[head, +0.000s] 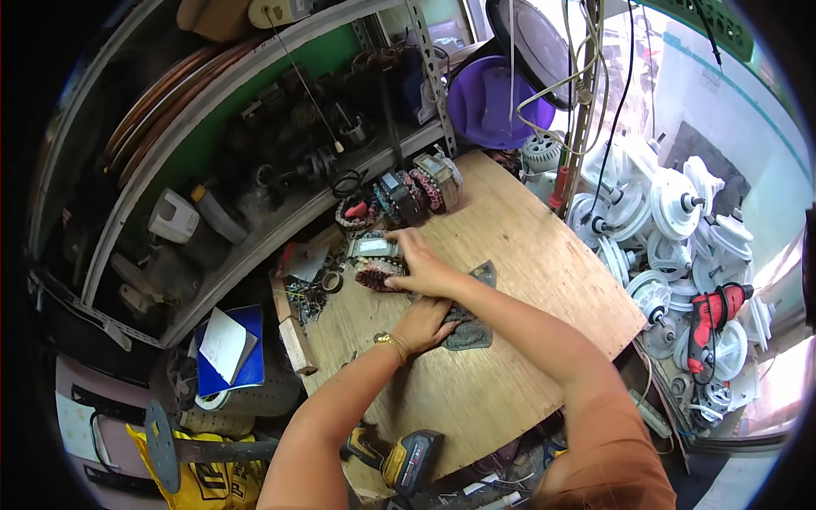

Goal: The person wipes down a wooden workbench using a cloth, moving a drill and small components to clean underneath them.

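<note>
A motor stator (376, 258) with wound coils and a labelled metal core sits on the plywood tabletop (542, 255). My right hand (421, 262) grips its right side, fingers over the core and thumb against the lower coil. Just below, my left hand (422, 326), with a gold-coloured bracelet at the wrist, lies palm down on a dark grey cloth (468, 335). Some of its fingertips are hidden, so whether they pinch the cloth does not show. My right forearm crosses above the left fingers, and part of the cloth shows beyond it.
Several other stators (401, 194) line the far-left table edge. A tape roll (331, 281) sits beside metal scraps (309, 299). At the near edge lies a yellow cordless tool (411, 459). White pulley-like parts (676, 204) and a red drill (711, 325) pile up right; metal shelving (255, 57) stands left.
</note>
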`<state>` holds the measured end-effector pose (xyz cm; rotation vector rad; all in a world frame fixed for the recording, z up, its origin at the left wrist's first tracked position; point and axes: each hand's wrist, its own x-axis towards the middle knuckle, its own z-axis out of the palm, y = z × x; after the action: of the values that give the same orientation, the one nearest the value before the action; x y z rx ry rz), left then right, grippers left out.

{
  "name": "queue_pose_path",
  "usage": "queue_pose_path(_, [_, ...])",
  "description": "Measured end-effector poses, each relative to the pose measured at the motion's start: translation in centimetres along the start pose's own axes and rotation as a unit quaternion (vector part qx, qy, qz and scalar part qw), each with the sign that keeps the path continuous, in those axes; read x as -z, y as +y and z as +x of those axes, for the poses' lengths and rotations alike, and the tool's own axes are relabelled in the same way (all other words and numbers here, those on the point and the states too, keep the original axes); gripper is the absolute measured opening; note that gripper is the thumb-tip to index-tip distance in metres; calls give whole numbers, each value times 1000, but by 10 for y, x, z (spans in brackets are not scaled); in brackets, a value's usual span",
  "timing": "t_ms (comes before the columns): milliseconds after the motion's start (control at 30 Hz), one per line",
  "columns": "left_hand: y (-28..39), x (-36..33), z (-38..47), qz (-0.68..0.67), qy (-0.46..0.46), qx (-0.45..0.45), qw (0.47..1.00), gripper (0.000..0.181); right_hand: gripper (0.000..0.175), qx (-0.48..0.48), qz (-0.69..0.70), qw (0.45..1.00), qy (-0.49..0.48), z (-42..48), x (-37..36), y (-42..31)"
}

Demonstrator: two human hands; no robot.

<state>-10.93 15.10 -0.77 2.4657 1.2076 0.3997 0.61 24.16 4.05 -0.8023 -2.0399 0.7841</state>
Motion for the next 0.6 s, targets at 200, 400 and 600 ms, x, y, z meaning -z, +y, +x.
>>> queue_pose_path(200, [6,16,6,-76,88,-51,992,88,101,-50,-20,996,-69,-118,41,18])
queue_pose_path(400, [-8,14,9,-105,105,-81,985,91,63,45,-251,946,-199,-111,84,21])
queue_pose_path(600, [-8,19,3,-23,71,-45,996,90,50,-35,-273,957,89,14,174,116])
